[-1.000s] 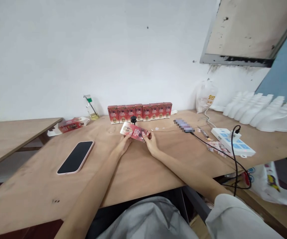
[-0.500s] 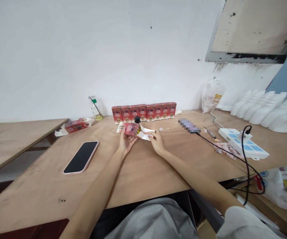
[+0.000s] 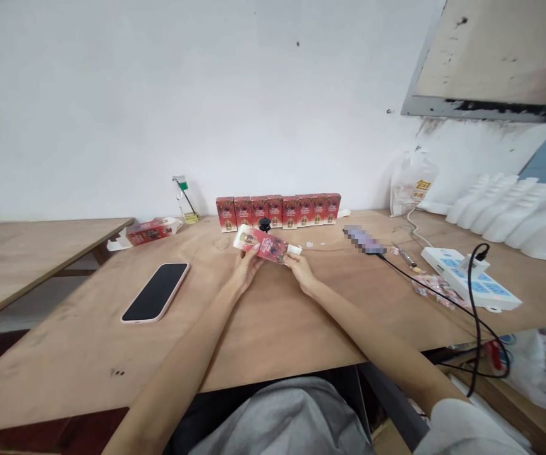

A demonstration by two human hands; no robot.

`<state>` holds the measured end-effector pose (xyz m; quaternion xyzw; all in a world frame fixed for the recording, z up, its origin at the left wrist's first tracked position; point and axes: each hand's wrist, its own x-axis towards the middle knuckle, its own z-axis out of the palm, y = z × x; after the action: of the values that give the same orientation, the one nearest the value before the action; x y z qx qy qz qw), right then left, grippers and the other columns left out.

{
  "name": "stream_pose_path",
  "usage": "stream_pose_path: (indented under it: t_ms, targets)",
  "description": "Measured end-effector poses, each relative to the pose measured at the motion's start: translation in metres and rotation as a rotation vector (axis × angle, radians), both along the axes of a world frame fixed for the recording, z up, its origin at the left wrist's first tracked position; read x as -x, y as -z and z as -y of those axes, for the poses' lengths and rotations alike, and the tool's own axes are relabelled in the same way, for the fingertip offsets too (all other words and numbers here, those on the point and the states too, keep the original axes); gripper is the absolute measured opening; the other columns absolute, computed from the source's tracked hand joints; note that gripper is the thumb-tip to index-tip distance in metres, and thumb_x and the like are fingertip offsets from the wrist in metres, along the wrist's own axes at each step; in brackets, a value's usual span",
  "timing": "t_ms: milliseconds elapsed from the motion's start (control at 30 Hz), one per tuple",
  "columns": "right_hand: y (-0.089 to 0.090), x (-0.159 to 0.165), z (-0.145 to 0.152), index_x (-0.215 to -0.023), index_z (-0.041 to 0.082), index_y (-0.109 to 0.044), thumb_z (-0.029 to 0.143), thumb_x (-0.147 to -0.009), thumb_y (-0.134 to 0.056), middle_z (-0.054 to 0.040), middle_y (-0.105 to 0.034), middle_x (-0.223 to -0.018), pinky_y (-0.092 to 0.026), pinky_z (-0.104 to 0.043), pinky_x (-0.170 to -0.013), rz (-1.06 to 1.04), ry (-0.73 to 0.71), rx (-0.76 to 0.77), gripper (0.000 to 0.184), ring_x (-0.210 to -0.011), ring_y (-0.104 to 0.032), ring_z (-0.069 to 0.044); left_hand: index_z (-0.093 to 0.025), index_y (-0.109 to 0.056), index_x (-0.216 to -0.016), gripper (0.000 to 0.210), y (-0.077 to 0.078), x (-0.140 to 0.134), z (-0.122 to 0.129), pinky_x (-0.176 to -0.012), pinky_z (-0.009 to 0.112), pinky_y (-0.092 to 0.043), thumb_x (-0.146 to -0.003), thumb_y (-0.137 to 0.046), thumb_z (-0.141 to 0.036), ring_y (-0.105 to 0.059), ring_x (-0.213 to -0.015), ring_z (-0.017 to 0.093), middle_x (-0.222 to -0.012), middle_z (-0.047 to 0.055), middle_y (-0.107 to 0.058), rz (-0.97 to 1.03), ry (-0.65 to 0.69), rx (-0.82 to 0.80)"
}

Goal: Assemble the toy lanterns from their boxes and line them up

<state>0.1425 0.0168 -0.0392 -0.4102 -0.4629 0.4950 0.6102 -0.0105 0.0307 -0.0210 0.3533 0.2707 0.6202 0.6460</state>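
A small red printed carton is held tilted above the table between both hands. My left hand grips its left part, thumb on the front face and fingers beneath. At the carton's right end, my right hand pinches the edge beside a white flap that sticks out. What is inside the carton cannot be seen now. Just behind it stands a black round knob-like object, partly covered by the carton. Farther back, a row of several upright red cartons stands along the wall.
A phone lies at left, near an opened red carton and a glass bottle with yellow liquid. On the right are a blurred-screen phone, a power strip with black cable, a plastic bag and several white bottles.
The carton's right end has changed from wide-open flaps with a golden item showing to mostly closed. My right hand has moved in against that end, and the carton now tilts more.
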Motion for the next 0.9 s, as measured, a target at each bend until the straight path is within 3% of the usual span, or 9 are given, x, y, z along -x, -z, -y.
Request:
stream_pose_path:
  t_ms: [133,267,433,667,900]
  targets:
    - [0.002,-0.001,-0.004,-0.065,0.018,-0.066,0.029,-0.057,-0.065,0.0003,-0.068,-0.070,-0.044,-0.030,-0.078,-0.116,0.060,0.084,0.013,-0.077,-0.060,-0.018,-0.016,-0.060,-0.094,0.044,-0.005,-0.013,0.011,-0.093,0.036,-0.045,-0.055,-0.079,-0.022,-0.062,-0.095,0.020,-0.096,0.005,-0.068,-0.077,-0.008,-0.112]
    - [0.003,-0.006,-0.010,-0.064,0.020,-0.061,0.020,-0.061,-0.060,0.0021,-0.067,-0.066,-0.049,-0.029,-0.073,-0.224,0.106,0.158,0.003,-0.069,-0.061,-0.014,-0.014,-0.061,-0.095,0.048,-0.012,-0.029,0.023,-0.095,0.038,-0.044,-0.052,-0.081,-0.021,-0.060,-0.102,0.024,-0.100,0.008,-0.068,-0.187,-0.122,-0.191]
    - [0.003,-0.011,-0.014,-0.063,0.021,-0.057,0.013,-0.065,-0.058,0.0037,-0.063,-0.059,-0.053,-0.030,-0.072,-0.298,0.133,0.197,0.008,-0.063,-0.061,-0.013,-0.015,-0.060,-0.100,0.053,-0.018,-0.036,0.032,-0.093,0.038,-0.044,-0.052,-0.080,-0.024,-0.060,-0.103,0.025,-0.103,0.010,-0.067,-0.232,-0.222,-0.204]
    - [0.001,-0.021,-0.021,-0.068,0.020,-0.058,0.020,-0.068,-0.063,0.0008,-0.067,-0.068,-0.056,-0.030,-0.065,-0.397,0.207,0.183,0.005,-0.068,-0.064,-0.015,-0.015,-0.060,-0.098,0.049,-0.023,-0.030,0.031,-0.094,0.037,-0.045,-0.054,-0.079,-0.025,-0.061,-0.101,0.025,-0.100,0.009,-0.068,-0.272,-0.290,-0.274]
    - [-0.002,-0.046,-0.034,-0.062,0.021,-0.051,0.025,-0.070,-0.062,0.0018,-0.060,-0.057,-0.054,-0.030,-0.058,-0.361,0.394,0.116,0.014,-0.060,-0.062,-0.015,-0.018,-0.059,-0.100,0.048,-0.038,-0.022,0.029,-0.096,0.031,-0.043,-0.057,-0.078,-0.023,-0.057,-0.107,0.022,-0.105,0.006,-0.066,-0.158,-0.432,-0.303]
